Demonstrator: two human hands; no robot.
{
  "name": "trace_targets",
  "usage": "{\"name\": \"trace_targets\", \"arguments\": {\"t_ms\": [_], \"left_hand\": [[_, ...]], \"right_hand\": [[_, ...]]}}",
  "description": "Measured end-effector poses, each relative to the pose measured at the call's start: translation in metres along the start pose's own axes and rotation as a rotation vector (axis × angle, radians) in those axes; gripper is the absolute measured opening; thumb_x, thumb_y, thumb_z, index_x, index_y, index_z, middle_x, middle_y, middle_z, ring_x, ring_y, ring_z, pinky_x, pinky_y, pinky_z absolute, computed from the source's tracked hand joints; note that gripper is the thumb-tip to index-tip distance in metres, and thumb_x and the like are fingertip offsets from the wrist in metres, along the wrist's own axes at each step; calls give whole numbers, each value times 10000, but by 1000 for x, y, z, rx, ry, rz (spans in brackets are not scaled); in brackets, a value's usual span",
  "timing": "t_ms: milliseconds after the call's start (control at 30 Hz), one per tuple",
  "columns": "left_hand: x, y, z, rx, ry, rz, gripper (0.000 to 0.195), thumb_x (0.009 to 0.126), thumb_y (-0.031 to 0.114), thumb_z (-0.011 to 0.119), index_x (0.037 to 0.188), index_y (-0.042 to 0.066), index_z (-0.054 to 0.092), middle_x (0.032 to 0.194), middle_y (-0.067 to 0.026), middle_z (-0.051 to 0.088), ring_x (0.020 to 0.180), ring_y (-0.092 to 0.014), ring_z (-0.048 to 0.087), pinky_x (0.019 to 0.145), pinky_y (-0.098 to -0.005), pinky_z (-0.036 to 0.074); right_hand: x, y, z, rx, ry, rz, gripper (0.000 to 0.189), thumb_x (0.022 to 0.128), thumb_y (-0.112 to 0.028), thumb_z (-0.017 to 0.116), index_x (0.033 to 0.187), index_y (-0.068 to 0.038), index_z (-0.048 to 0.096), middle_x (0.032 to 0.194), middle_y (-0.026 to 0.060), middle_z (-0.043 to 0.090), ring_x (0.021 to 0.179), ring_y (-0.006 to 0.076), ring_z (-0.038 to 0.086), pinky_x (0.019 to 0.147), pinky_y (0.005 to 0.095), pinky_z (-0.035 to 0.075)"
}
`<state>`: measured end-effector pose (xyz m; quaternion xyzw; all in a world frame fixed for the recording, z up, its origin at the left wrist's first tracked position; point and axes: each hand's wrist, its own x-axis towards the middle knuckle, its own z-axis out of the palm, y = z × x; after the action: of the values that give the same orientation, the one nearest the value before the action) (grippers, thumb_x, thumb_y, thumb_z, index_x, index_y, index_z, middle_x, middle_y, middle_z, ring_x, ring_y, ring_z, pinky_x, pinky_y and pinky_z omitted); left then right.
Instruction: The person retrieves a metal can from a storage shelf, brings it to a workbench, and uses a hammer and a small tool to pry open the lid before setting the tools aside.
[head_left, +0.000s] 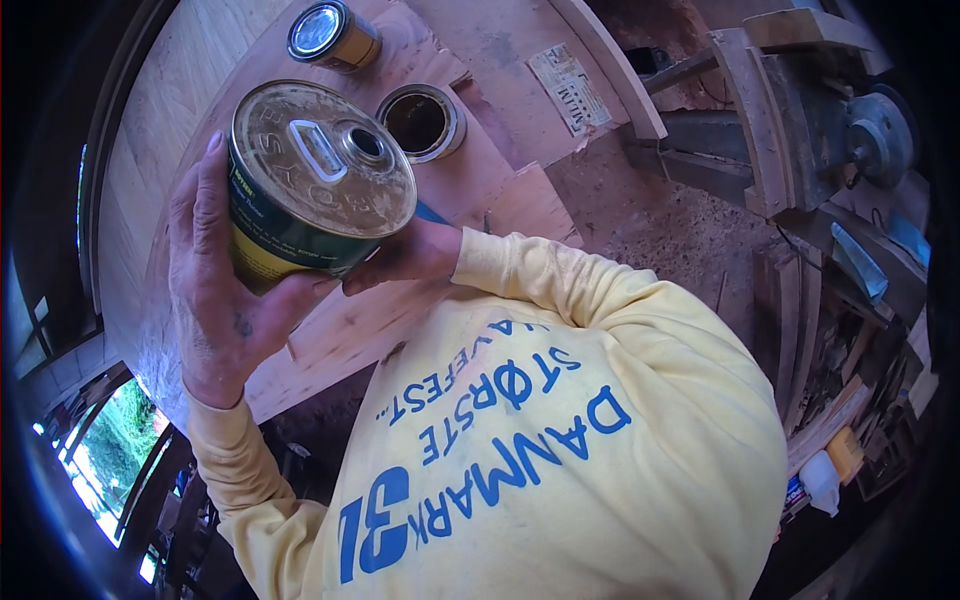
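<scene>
A large round Boysen metal can, with a dusty top, a raised wire-like handle and an uncapped spout hole, is held tilted between both hands. My left hand grips its left side, fingers up the wall and thumb low at the front. My right hand supports its lower right side, its fingers partly hidden. Just beyond the can, an open tin with a dark inside stands on the wooden work surface. A smaller tin with a shiny lid stands farther back. Part of a blue object shows behind my right hand.
A curved wooden piece edges the board at the upper right. Beyond it are a machine with a round metal wheel, stacked wood pieces and a light blue cloth or sheet. A pale wood panel lies at the left.
</scene>
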<state>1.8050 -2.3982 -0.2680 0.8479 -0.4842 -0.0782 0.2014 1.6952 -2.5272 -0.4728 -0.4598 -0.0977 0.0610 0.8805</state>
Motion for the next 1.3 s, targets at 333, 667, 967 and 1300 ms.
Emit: {"name": "trace_targets", "arguments": {"t_ms": [333, 667, 967, 1300], "left_hand": [[7, 8, -2, 23, -49, -20, 1017, 692, 185, 854, 1567, -21, 378, 1492, -238, 490, 1372, -392, 521, 1153, -460, 416], [13, 17, -1, 58, -64, -25, 1037, 678, 222, 873, 1572, 12, 393, 1477, -234, 497, 1351, -388, 539, 1138, -461, 438], [24, 20, 3, 71, -78, -28, 1019, 699, 276, 852, 1571, 12, 395, 1434, -235, 531, 1307, -380, 580, 1104, -461, 471], [36, 22, 3, 132, -89, 53, 995, 736, 398, 836, 1557, 20, 420, 1419, -246, 538, 1281, -393, 592, 1074, -461, 486]], "right_hand": [[-1, 2, -1, 25, -37, 31, 595, 805, -15, 870, 1339, -47, 607, 1224, 57, 692, 1092, 140, 626, 875, 324, 578], [-6, 7, -1, 67, -40, -22, 579, 832, 7, 846, 1358, -54, 610, 1267, 52, 693, 1136, 136, 624, 896, 325, 582], [-10, -10, -3, 143, -15, 134, 651, 810, -2, 867, 1392, -78, 585, 1318, 52, 675, 1208, 152, 601, 1014, 352, 536], [-11, -16, -3, 193, 26, 140, 665, 814, -29, 874, 1403, -93, 571, 1320, 46, 668, 1203, 146, 597, 976, 339, 558]]}}
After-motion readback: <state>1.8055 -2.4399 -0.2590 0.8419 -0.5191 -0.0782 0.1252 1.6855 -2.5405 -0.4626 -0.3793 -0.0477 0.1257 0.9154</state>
